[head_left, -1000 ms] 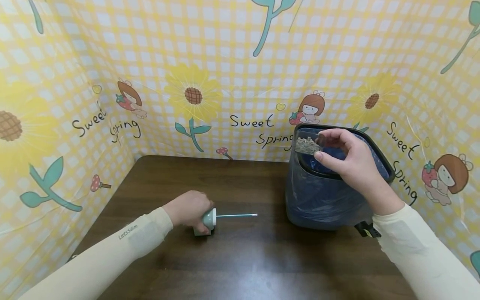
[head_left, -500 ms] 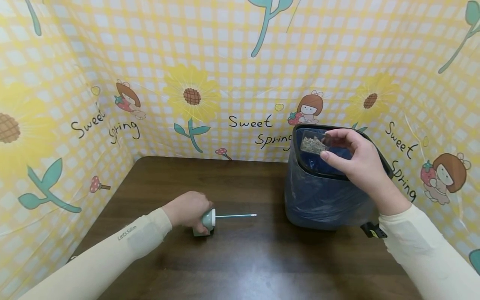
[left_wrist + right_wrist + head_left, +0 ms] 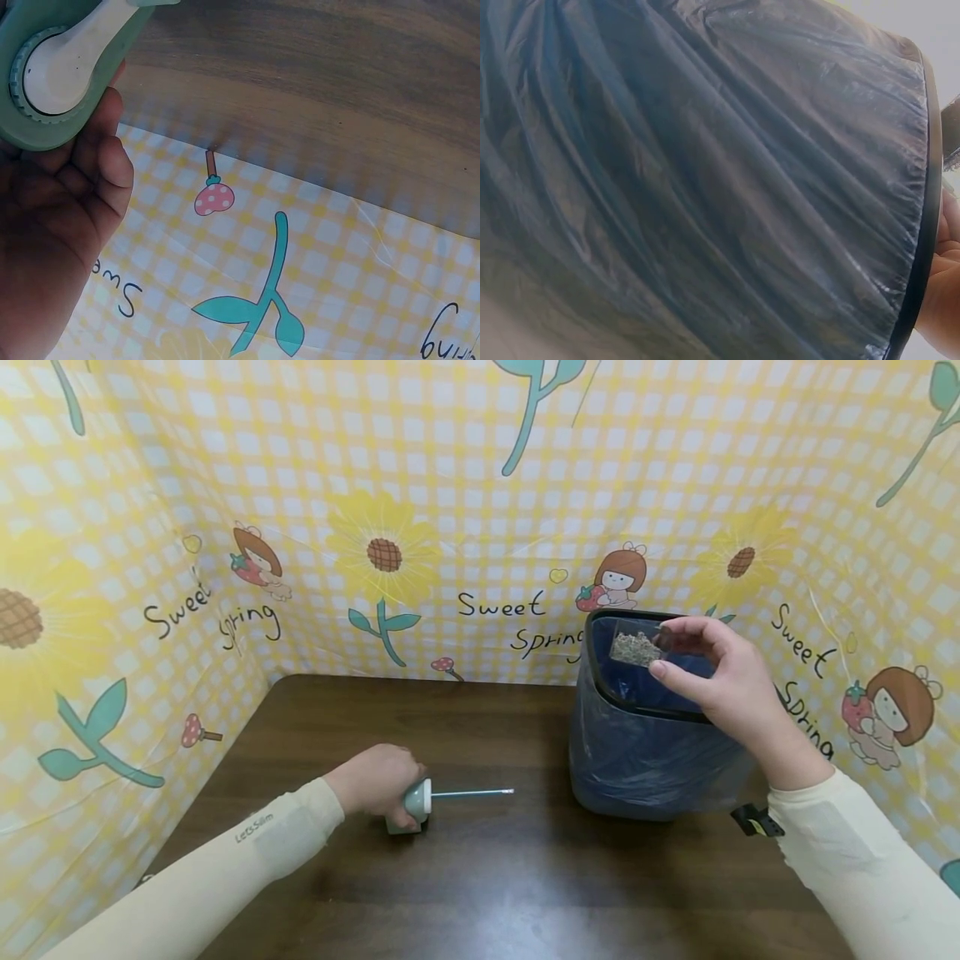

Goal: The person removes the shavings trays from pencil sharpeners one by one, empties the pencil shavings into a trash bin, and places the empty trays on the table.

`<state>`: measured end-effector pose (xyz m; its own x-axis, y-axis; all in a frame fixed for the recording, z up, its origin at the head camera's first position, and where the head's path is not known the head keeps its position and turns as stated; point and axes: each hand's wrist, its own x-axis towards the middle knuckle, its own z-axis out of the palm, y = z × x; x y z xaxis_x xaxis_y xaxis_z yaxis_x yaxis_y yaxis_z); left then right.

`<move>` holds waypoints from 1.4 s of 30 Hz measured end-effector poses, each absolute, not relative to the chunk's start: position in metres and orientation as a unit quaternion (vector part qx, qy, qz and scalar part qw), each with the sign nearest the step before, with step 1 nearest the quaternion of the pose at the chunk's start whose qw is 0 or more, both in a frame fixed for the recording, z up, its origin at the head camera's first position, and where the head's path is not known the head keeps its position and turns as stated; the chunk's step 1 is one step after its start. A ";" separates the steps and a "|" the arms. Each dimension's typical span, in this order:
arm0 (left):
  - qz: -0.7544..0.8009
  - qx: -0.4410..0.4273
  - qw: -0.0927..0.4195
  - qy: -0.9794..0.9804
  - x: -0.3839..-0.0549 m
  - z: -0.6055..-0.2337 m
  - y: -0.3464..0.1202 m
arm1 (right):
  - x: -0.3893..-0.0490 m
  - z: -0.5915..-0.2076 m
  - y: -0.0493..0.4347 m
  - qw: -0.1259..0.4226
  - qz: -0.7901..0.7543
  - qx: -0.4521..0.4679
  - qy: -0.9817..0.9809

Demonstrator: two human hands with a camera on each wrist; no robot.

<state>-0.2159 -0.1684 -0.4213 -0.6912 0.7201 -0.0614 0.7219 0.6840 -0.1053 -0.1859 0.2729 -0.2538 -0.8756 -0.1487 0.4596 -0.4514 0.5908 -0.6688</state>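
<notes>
My left hand (image 3: 378, 779) grips a green and white hand-crank pencil sharpener (image 3: 416, 803) on the table. A light-blue pencil (image 3: 472, 792) sticks out of it to the right. In the left wrist view, the sharpener's white crank (image 3: 64, 79) lies beside the curled fingers. At the right, my right hand (image 3: 727, 681) pinches a small clear shavings tray (image 3: 635, 646) between thumb and fingers. Grey shavings lie in the tray, which is held over the opening of a blue trash bin (image 3: 637, 768). The bin hides part of that hand in the right wrist view.
A clear plastic liner (image 3: 705, 180) covers the bin, held under its black rim (image 3: 615, 700). The brown wooden table (image 3: 450, 885) meets a yellow checked cloth (image 3: 465, 518) at the back and sides.
My right hand has moved a little to the right with the shavings tray, farther over the bin's opening. The left hand and sharpener have stayed in place.
</notes>
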 end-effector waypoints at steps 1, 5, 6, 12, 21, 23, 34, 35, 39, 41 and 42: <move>-0.060 0.393 0.008 0.918 -0.216 -0.422 -0.168 | -0.186 -0.254 0.274 0.181 0.418 0.170 -0.874; -0.058 0.393 0.009 0.918 -0.216 -0.422 -0.168 | -0.186 -0.254 0.278 0.183 0.415 0.168 -0.875; -0.058 0.392 0.009 0.918 -0.216 -0.422 -0.168 | -0.187 -0.254 0.279 0.184 0.415 0.168 -0.875; -0.058 0.386 0.018 0.921 -0.217 -0.422 -0.169 | -0.190 -0.256 0.286 0.193 0.416 0.174 -0.872; -0.056 0.385 0.018 0.921 -0.216 -0.424 -0.169 | -0.193 -0.260 0.295 0.195 0.416 0.168 -0.872; -0.056 0.387 0.015 0.920 -0.216 -0.424 -0.169 | -0.193 -0.260 0.296 0.198 0.415 0.166 -0.872; -0.059 0.384 0.016 0.921 -0.219 -0.425 -0.170 | -0.192 -0.257 0.303 0.202 0.399 0.143 -0.883; -0.057 0.384 0.018 0.921 -0.219 -0.425 -0.170 | -0.192 -0.258 0.303 0.201 0.399 0.140 -0.884; -0.055 0.382 0.024 0.922 -0.218 -0.423 -0.169 | -0.194 -0.258 0.306 0.199 0.393 0.130 -0.888; -0.056 0.381 0.026 0.923 -0.218 -0.423 -0.169 | -0.195 -0.258 0.307 0.198 0.393 0.126 -0.889; -0.058 0.380 0.026 0.923 -0.218 -0.423 -0.169 | -0.196 -0.258 0.308 0.198 0.393 0.124 -0.889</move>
<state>-0.2180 -0.1687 -0.4228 -0.7092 0.6991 -0.0913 0.7050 0.7037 -0.0876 -0.1956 0.3079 -0.2584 -0.8909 -0.0660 0.4493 -0.3765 0.6605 -0.6496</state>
